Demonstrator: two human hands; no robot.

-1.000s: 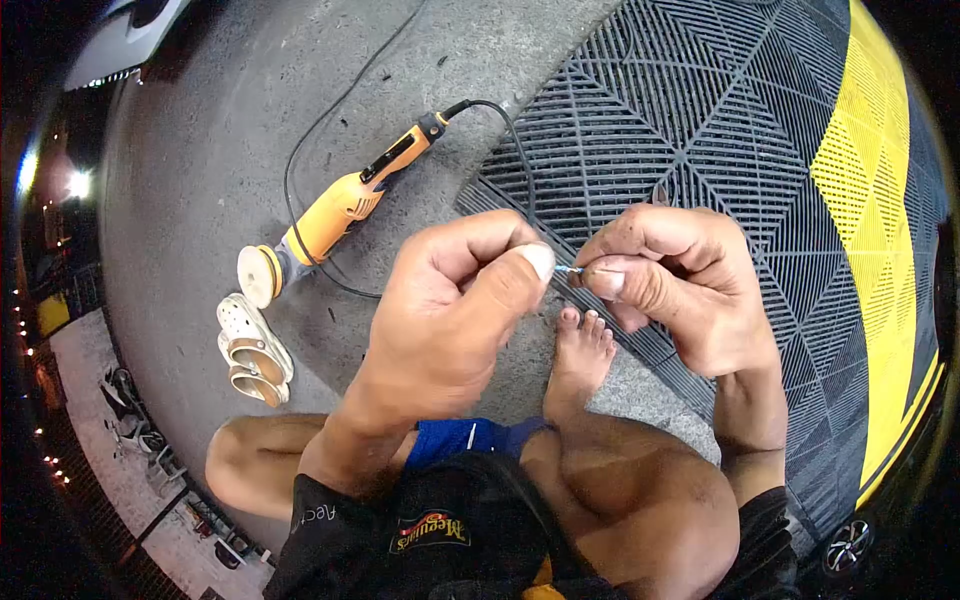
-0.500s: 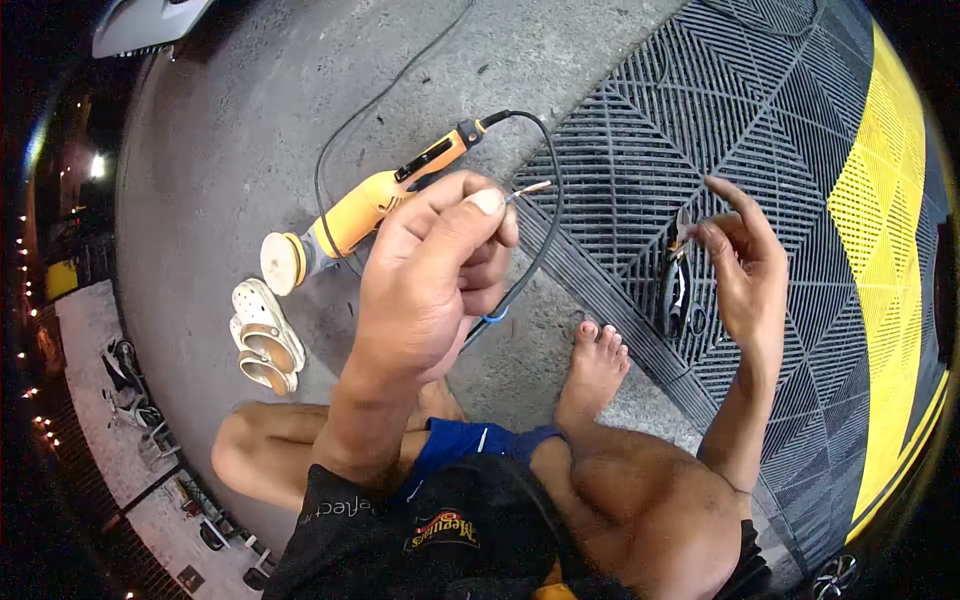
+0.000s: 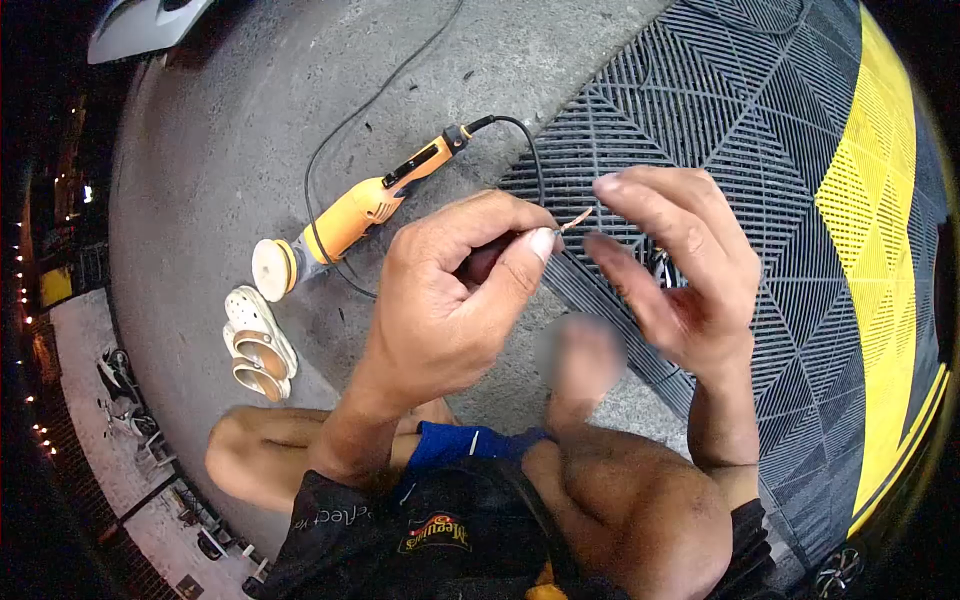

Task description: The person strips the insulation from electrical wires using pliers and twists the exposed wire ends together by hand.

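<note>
My left hand (image 3: pixel 447 305) is closed in a pinch around a thin wire (image 3: pixel 576 220). Its bare copper-coloured end sticks out past the thumb and points up to the right. Just right of that end is my right hand (image 3: pixel 690 262), open, with thumb and fingers spread apart and not touching the wire. Behind the right hand a pair of pliers (image 3: pixel 661 268) lies on the floor mat, mostly hidden. An orange polisher (image 3: pixel 352 217) with a round white pad rests on the concrete, beyond my left hand.
A black cord (image 3: pixel 541 150) leaves the polisher's handle, and another cable (image 3: pixel 375 92) curves over the concrete floor (image 3: pixel 230 130). White clogs (image 3: pixel 257 345) sit at left. Black and yellow grid tiles (image 3: pixel 800 290) cover the right side. My bare foot, blurred, is below the hands.
My right hand has moved left from beside the pliers to near the wire's bare end. My left hand has shifted slightly right and down, still pinching the wire.
</note>
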